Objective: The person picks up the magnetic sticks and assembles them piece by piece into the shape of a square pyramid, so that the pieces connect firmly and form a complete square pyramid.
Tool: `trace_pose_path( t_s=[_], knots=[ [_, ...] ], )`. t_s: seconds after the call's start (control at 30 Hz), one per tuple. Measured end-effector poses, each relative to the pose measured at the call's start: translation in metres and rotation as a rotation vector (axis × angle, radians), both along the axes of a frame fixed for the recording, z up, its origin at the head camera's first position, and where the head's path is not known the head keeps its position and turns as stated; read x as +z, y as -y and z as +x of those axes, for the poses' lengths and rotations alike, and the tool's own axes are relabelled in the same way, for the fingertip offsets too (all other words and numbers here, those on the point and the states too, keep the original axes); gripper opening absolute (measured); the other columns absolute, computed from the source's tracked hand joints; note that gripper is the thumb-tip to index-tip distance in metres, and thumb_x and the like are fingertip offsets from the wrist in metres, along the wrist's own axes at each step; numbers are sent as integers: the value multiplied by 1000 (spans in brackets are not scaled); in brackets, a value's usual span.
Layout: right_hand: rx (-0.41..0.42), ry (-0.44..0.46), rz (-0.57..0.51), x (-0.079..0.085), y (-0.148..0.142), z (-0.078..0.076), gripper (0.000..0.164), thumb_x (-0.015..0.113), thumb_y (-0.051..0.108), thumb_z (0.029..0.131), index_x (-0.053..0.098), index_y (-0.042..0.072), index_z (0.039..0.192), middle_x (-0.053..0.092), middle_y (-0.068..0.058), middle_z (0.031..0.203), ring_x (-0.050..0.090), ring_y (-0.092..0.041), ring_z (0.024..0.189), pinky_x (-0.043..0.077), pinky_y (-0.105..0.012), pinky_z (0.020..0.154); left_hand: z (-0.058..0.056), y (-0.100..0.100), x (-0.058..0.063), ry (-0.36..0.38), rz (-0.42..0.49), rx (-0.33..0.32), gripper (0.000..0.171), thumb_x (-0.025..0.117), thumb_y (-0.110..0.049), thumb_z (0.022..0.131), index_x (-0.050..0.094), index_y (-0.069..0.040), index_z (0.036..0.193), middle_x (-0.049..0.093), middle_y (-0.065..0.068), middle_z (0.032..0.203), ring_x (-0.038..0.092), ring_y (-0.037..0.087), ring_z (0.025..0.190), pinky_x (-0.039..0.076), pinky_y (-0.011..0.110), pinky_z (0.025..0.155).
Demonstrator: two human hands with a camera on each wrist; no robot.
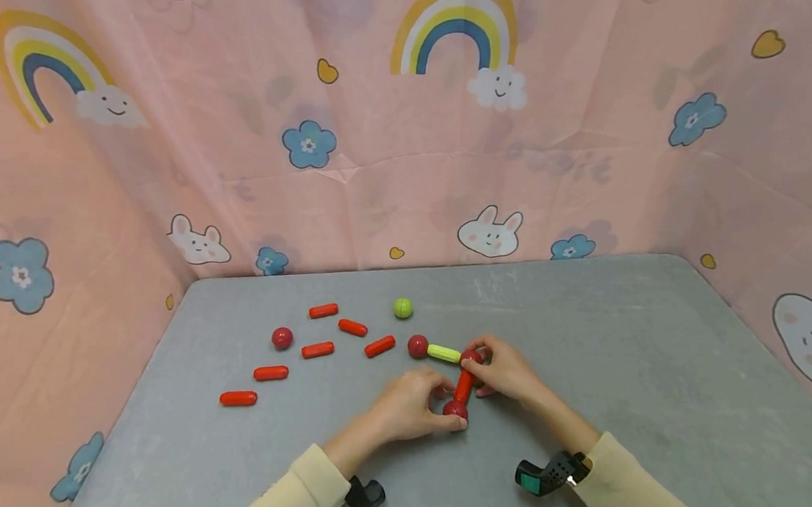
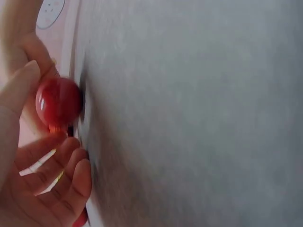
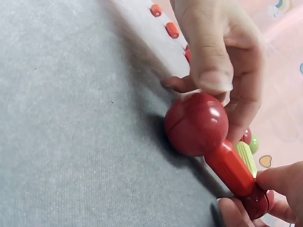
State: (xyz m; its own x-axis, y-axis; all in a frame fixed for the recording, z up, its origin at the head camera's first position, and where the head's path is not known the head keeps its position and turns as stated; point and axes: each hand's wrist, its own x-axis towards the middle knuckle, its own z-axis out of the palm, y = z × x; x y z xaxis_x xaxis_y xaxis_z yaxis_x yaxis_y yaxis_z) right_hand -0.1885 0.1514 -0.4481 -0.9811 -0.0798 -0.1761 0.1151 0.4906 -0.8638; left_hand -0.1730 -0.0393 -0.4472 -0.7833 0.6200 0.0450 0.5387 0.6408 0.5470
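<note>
A joined chain of toy pieces lies between the hands: a red ball [image 1: 417, 346], a yellow-green rod [image 1: 444, 354], a second red ball [image 1: 470, 356], a red rod [image 1: 464, 388] and the nearest red ball [image 1: 454, 411]. My left hand [image 1: 406, 406] holds that nearest ball between thumb and fingers; the right wrist view shows the thumb on the ball [image 3: 196, 124]. At the corner of the chain, my right hand [image 1: 506, 369] pinches the second ball, which its fingers partly cover. In the left wrist view the near ball [image 2: 58, 101] hides most of the red rod.
Several loose red rods [image 1: 318, 349] lie to the left on the grey table [image 1: 642, 378], along with a red ball [image 1: 282, 338]. Behind the chain sits a green ball [image 1: 403, 308]. A pink printed cloth [image 1: 373, 208] surrounds the table's back and sides.
</note>
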Motion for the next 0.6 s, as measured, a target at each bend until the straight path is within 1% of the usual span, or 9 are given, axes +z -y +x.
trace_pose_path(
  t_s=[0.07, 0.17, 0.27, 0.37, 0.4, 0.47, 0.6],
  knots=[
    [4, -7, 14, 0, -1, 1, 27, 62, 12, 87, 53, 1, 110, 53, -13, 89, 59, -16, 52, 53, -31, 50, 2, -3, -1, -3, -6, 2, 43, 73, -45, 73, 65, -14, 102, 61, -5, 86, 51, 4, 74, 42, 17, 63],
    [25, -27, 54, 2, -1, 1, 26, 61, 13, 87, 53, 0, 109, 55, -12, 86, 57, -15, 53, 52, -30, 49, 3, -5, -2, 21, 17, 14, 40, 75, -41, 73, 65, -13, 100, 59, -5, 78, 49, 3, 66, 40, 17, 57],
    [50, -83, 164, 3, -2, 0, 27, 61, 18, 87, 56, 2, 108, 57, -10, 85, 53, -14, 51, 49, -28, 49, 3, -5, -2, 41, 34, 11, 37, 74, -36, 75, 65, -12, 101, 58, -6, 74, 48, 2, 61, 39, 16, 54],
    [71, -145, 276, 4, -3, -4, 28, 60, 22, 88, 58, 2, 108, 60, -10, 88, 50, -13, 48, 44, -27, 48, 3, -4, -1, 53, 46, -10, 35, 73, -31, 76, 65, -9, 102, 59, -7, 73, 49, 1, 60, 40, 16, 55],
    [80, -168, 309, 4, -3, -6, 29, 60, 23, 88, 59, 2, 108, 61, -10, 89, 50, -12, 49, 43, -27, 50, 3, -3, -1, 55, 49, -17, 34, 73, -30, 77, 65, -9, 103, 59, -7, 73, 50, 1, 61, 41, 15, 56],
    [103, -188, 341, 5, -2, -9, 31, 60, 24, 88, 60, 2, 109, 62, -11, 91, 51, -12, 50, 44, -27, 52, 3, -2, -1, 60, 52, -29, 34, 72, -28, 78, 65, -8, 104, 60, -8, 74, 51, 0, 62, 42, 15, 57],
    [145, -245, 403, 7, 3, -15, 30, 63, 25, 86, 63, 2, 106, 64, -9, 88, 56, -13, 64, 47, -29, 61, 3, 2, -1, 69, 50, -42, 33, 71, -27, 78, 65, -8, 105, 60, -7, 76, 51, 2, 64, 42, 15, 57]
  ],
)
